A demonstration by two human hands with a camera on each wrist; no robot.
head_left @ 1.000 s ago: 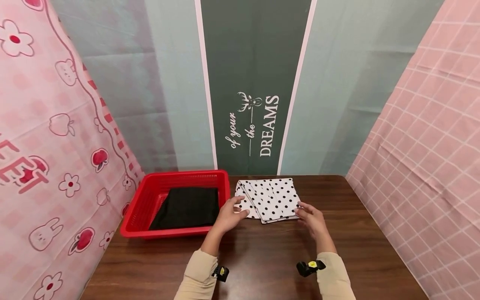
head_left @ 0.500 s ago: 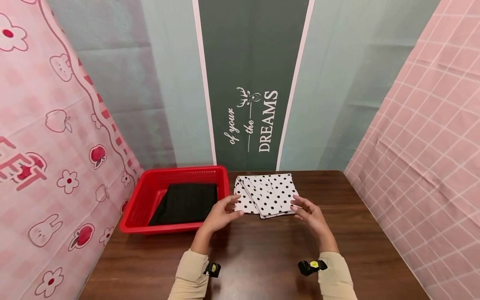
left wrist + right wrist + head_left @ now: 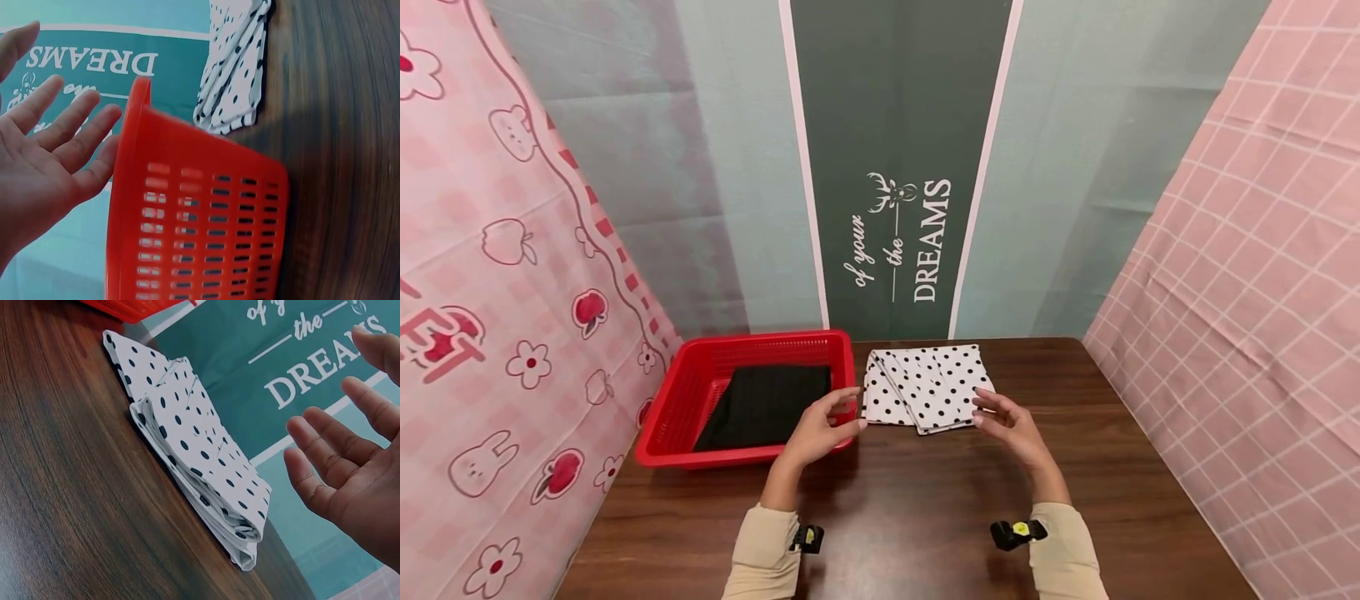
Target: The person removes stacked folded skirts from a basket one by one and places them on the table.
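A white cloth with black polka dots [image 3: 940, 387], folded into a flat layered stack, lies on the table to the right of the red basket. In the head view my left hand [image 3: 817, 429] is over the basket's right rim, its fingers loosely bent and holding nothing. The left wrist view has that hand [image 3: 53, 140] beside the rim of the red basket [image 3: 187, 219]. My right hand [image 3: 1011, 425] is at the cloth's right edge, overlapping it in the head view. From the right wrist, this hand [image 3: 356, 456] appears raised above the cloth [image 3: 194, 444], fingers relaxed and apart.
Inside the red basket [image 3: 655, 417] lies a folded black cloth [image 3: 771, 408]. The brown wooden table [image 3: 910, 508] extends toward me. Printed fabric hangs behind it, with pink curtains [image 3: 1225, 292] on both sides.
My left hand has moved left, away from the dotted cloth to the basket's rim. My right hand has drifted slightly left as the view shifted. The cloth stays in place on the table.
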